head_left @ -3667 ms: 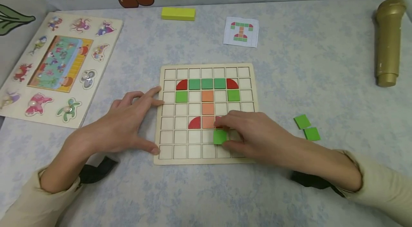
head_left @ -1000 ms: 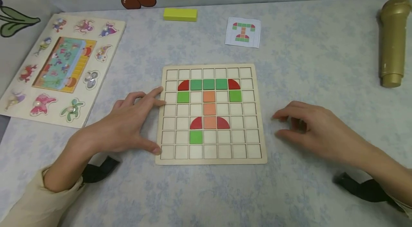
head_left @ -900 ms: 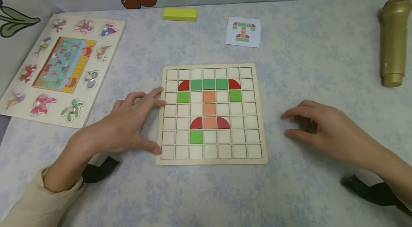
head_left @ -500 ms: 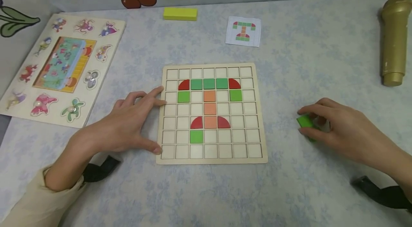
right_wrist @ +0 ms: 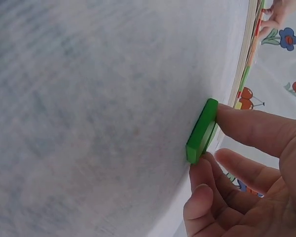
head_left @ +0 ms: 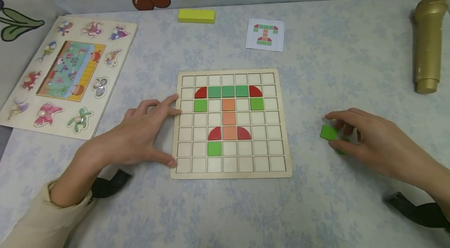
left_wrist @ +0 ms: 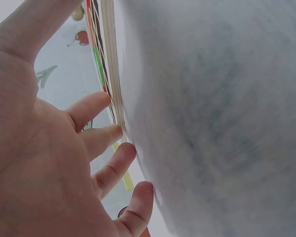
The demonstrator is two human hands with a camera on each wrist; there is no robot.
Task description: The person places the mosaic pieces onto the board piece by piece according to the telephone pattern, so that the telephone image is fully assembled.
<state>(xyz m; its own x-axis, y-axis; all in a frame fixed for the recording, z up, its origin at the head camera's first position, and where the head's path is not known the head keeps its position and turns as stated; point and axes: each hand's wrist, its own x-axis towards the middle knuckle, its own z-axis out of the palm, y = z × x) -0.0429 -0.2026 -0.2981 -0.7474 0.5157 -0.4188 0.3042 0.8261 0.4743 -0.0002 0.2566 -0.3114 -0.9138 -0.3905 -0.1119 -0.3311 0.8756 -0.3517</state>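
Observation:
A wooden grid board lies flat with red quarter-round, green and orange square tiles set in its cells. My left hand, fingers spread, touches the board's left edge with thumb and fingertips. To the right of the board, my right hand pinches a green square tile between thumb and fingers, low at the tabletop. In the head view that tile is mostly hidden behind the thumb. Another green square tile lies just left of it, below the index fingertip.
A small paper card with a coloured tile pattern lies behind the board. Left of it is a yellow block. A peg puzzle with sea animals lies at the left, and a gold microphone-shaped object at the right.
The green tile once in my right hand now sits in a cell below the left red piece. My right hand has moved right to the two loose green tiles. My left hand stays put.

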